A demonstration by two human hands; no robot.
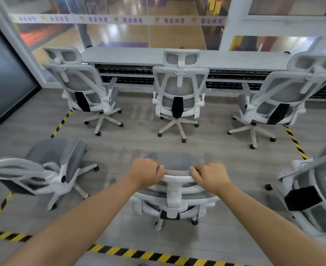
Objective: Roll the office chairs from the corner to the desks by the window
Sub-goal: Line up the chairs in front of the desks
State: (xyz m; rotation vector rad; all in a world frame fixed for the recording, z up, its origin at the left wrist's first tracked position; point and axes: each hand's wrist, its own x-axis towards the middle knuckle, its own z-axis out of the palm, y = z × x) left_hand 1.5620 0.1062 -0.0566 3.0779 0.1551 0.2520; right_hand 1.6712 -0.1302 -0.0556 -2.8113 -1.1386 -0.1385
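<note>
Fingers (159, 168) of both hands curl over my chair's headrest (177, 176); three chairs already face the desk (129, 56), others wait.

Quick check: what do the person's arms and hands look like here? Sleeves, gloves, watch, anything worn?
Both forearms are bare as far as the frame shows, with no sleeve edge in view. The left hand and right hand wear no gloves. No watch, band or ring is visible on either wrist or the fingers that show.
</note>
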